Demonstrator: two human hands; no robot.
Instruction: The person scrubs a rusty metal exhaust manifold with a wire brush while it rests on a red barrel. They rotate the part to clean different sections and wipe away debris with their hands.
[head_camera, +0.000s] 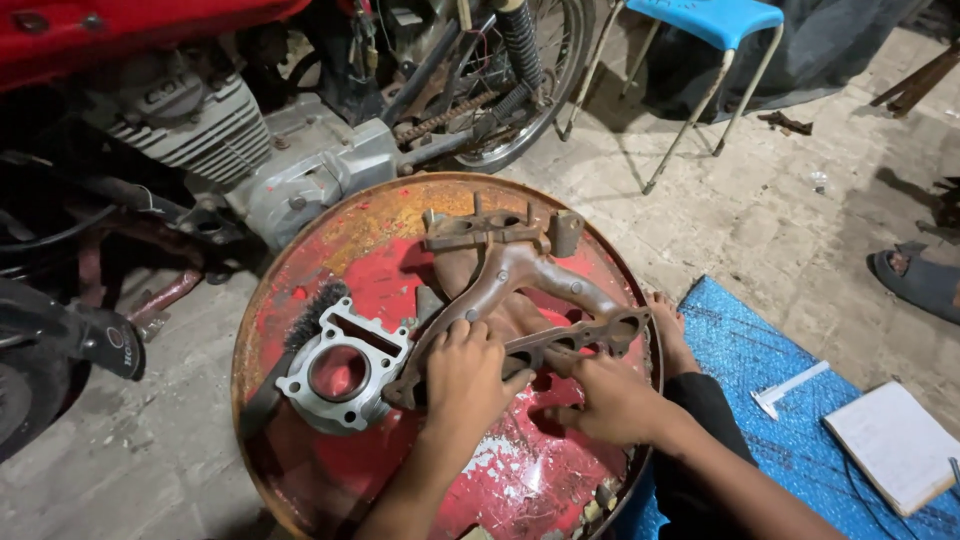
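Observation:
A rusty brown cast manifold (520, 275) with branching pipes and a bolt flange lies on top of a red, rusted drum lid (330, 240). My left hand (465, 375) is curled over the near end of its flange. My right hand (610, 400) presses on the flange's right part, fingers closed on it. A silver engine cylinder block (345, 370) with a round bore sits just left of my left hand, touching the manifold. A black wire brush (310, 315) lies behind the cylinder.
A red motorcycle with a finned engine (190, 125) stands close behind the drum. A blue plastic chair (710, 20) is at the back. To the right lie a blue mat (760, 370), a white caliper (790, 388) and a notebook (895, 445). A sandalled foot (915, 275) is at far right.

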